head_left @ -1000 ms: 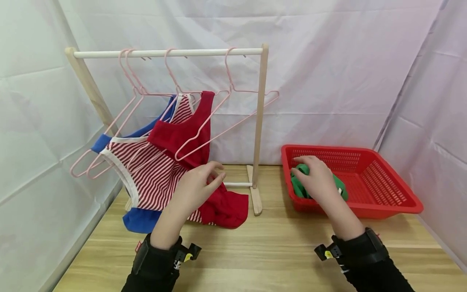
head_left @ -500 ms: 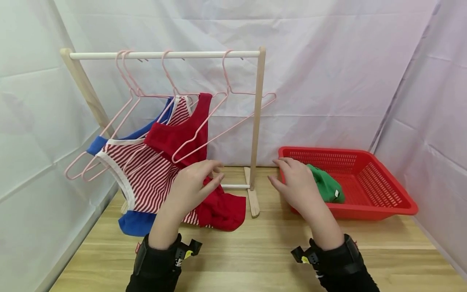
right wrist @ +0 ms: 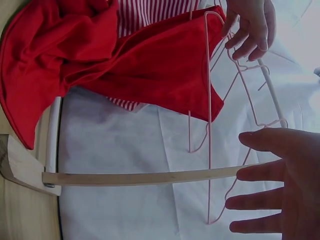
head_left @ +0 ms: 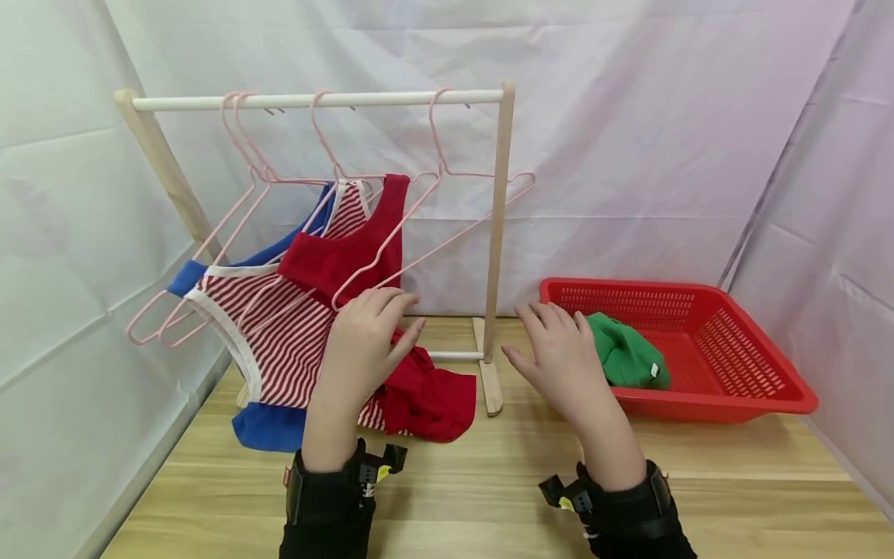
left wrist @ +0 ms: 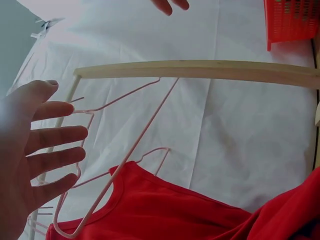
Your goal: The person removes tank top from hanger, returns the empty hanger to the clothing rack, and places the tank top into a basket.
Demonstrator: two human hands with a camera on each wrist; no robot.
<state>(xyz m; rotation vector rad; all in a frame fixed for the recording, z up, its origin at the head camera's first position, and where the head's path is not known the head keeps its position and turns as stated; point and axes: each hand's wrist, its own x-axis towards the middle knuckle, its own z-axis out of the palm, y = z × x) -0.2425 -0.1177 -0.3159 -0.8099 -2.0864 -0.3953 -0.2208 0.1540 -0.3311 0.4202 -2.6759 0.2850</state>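
My left hand (head_left: 366, 334) hovers in front of the red tank top (head_left: 436, 392), its fingers loosely spread and holding nothing. Just above its fingertips in the head view is the low corner of a bare pink hanger (head_left: 482, 221). My right hand (head_left: 562, 349) is raised between the rack and the red basket, fingers apart, with nothing in them. Behind the red top hang a red-and-white striped top (head_left: 286, 341) and a blue garment (head_left: 268, 425), on pink hangers. A bunched green garment (head_left: 628, 353) with a small white tag lies in the basket, partly behind my right hand.
The rack has a white top rail (head_left: 391, 99) and a wooden right post (head_left: 499, 225) standing on a foot (head_left: 492, 388). At the right stands the red plastic basket (head_left: 757, 405). White cloth (head_left: 642, 155) hangs behind the wooden table (head_left: 454, 497).
My right hand has moved left, from over the green garment in the basket to beside the rack. My left hand has risen a little toward the bare hanger.
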